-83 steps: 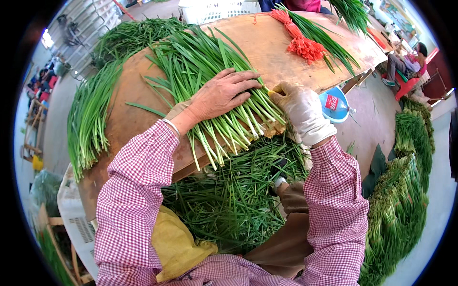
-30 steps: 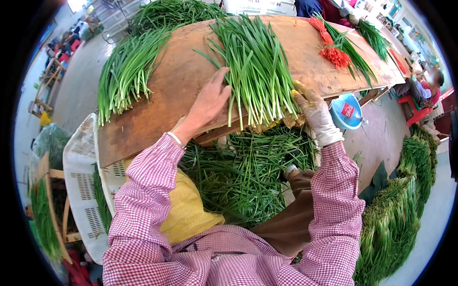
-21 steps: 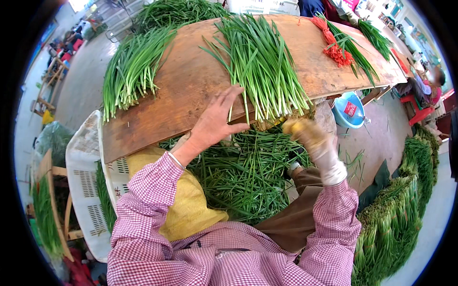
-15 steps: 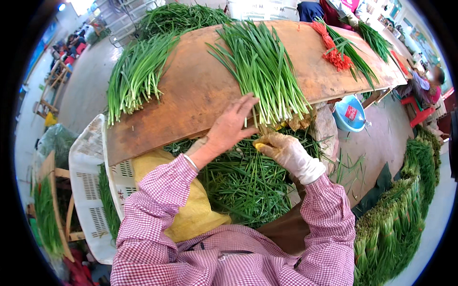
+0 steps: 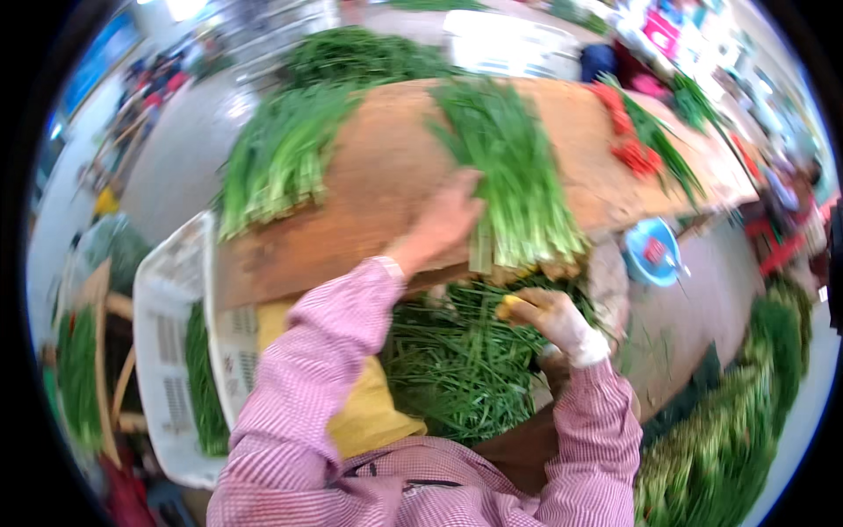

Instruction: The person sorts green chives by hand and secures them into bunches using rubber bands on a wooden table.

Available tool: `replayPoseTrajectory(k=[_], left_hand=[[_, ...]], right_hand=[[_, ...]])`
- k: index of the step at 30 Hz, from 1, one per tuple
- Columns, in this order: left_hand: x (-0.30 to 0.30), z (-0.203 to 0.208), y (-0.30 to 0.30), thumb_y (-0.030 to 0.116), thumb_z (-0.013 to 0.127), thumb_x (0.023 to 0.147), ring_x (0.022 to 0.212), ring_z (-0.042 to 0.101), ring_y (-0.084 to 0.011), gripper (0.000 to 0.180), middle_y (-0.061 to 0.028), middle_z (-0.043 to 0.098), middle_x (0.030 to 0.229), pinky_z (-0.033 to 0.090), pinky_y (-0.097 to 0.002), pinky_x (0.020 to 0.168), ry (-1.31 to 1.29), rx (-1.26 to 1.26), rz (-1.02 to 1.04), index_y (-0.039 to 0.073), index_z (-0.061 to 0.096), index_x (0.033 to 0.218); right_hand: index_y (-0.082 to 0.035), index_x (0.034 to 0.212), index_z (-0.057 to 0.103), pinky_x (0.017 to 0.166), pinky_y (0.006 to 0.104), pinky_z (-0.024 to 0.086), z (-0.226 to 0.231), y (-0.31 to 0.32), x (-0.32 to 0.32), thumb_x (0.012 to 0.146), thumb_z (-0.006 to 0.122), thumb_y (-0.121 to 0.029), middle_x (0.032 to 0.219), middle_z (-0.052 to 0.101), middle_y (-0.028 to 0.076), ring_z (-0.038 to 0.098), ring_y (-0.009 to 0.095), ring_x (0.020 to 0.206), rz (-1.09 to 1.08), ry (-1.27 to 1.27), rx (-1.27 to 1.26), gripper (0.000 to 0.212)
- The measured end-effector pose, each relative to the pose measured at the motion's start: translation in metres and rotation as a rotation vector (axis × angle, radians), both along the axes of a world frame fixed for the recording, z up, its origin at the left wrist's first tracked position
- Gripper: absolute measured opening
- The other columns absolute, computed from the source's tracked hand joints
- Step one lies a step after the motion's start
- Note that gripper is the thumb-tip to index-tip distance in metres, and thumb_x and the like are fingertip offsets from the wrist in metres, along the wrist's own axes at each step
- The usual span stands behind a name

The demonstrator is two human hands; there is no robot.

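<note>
A pile of garlic chives [image 5: 514,184] lies on the wooden board [image 5: 391,167], white cut ends toward me. My bare left hand [image 5: 446,218] rests against the left edge of this pile; it is blurred, its fingers stretched out and not closed round the stalks. Below the board's near edge is my right hand [image 5: 553,318], in a pale glove with the fingers bent together. Something yellow shows at its fingertips, too small to identify. Loose green leaf scraps [image 5: 465,369] are heaped under both hands. A second chive pile [image 5: 285,167] lies on the board's left.
A white plastic crate [image 5: 176,342] stands at left beside a yellow sack [image 5: 373,408]. Red ties [image 5: 630,145] lie on the board's right. A blue basin [image 5: 652,252] sits beyond its near edge. Bundled chives [image 5: 720,422] line the right floor. Other people sit farther off.
My left hand has moved up along the pile's left edge. My right hand has drawn back to the right and down, away from the cut ends. The whole view has shifted downward.
</note>
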State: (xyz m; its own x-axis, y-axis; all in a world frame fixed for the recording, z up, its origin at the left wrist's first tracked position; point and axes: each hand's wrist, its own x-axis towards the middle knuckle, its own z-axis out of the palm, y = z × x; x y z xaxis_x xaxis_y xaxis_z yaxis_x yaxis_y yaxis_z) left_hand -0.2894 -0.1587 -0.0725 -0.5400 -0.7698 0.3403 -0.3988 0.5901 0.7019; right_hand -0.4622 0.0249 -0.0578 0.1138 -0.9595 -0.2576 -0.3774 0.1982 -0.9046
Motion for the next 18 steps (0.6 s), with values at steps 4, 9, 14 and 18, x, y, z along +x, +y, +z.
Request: replayPoseTrajectory(k=[4, 9, 14, 18], left_hand=[[-0.010, -0.001, 0.006, 0.025, 0.045, 0.090, 0.128, 0.034, -0.0389, 0.053, -0.0267, 0.033, 0.139, 0.026, -0.0446, 0.109, -0.093, -0.035, 0.039, -0.004, 0.033, 0.133], [0.099, 0.013, 0.061, 0.030, 0.050, 0.089, 0.131, 0.031, -0.0345, 0.054, -0.0185, 0.034, 0.140, 0.026, -0.0452, 0.108, -0.054, -0.106, 0.049, 0.006, 0.034, 0.135], [0.211, 0.035, 0.090, 0.035, 0.052, 0.089, 0.132, 0.030, -0.0292, 0.055, -0.0139, 0.034, 0.142, 0.027, -0.0456, 0.109, -0.060, -0.144, 0.350, 0.011, 0.036, 0.136], [0.279, 0.057, 0.065, 0.028, 0.053, 0.089, 0.130, 0.034, -0.0324, 0.056, -0.0146, 0.029, 0.144, 0.028, -0.0435, 0.109, -0.074, -0.129, 0.650, 0.006, 0.032, 0.136]], right_hand=[[0.002, 0.099, 0.065, 0.068, 0.0253, 0.049, -0.022, 0.006, 0.014, 0.090, 0.058, -0.028, 0.084, 0.068, 0.009, 0.062, 0.013, 0.071, 0.125, 0.116, 0.136, 0.033], [0.007, 0.109, 0.060, 0.072, 0.0267, 0.051, -0.020, 0.007, 0.071, 0.090, 0.060, -0.024, 0.095, 0.067, 0.012, 0.062, 0.014, 0.077, 0.331, -0.040, 0.307, 0.036], [-0.002, 0.118, 0.057, 0.077, 0.0264, 0.051, 0.013, -0.026, 0.119, 0.090, 0.057, -0.030, 0.099, 0.065, 0.008, 0.061, 0.014, 0.083, 0.366, -0.269, 0.070, 0.040], [-0.004, 0.123, 0.053, 0.081, 0.0240, 0.048, 0.064, -0.092, 0.163, 0.093, 0.054, -0.027, 0.110, 0.062, 0.008, 0.059, 0.013, 0.092, 0.117, -0.066, -0.262, 0.038]])
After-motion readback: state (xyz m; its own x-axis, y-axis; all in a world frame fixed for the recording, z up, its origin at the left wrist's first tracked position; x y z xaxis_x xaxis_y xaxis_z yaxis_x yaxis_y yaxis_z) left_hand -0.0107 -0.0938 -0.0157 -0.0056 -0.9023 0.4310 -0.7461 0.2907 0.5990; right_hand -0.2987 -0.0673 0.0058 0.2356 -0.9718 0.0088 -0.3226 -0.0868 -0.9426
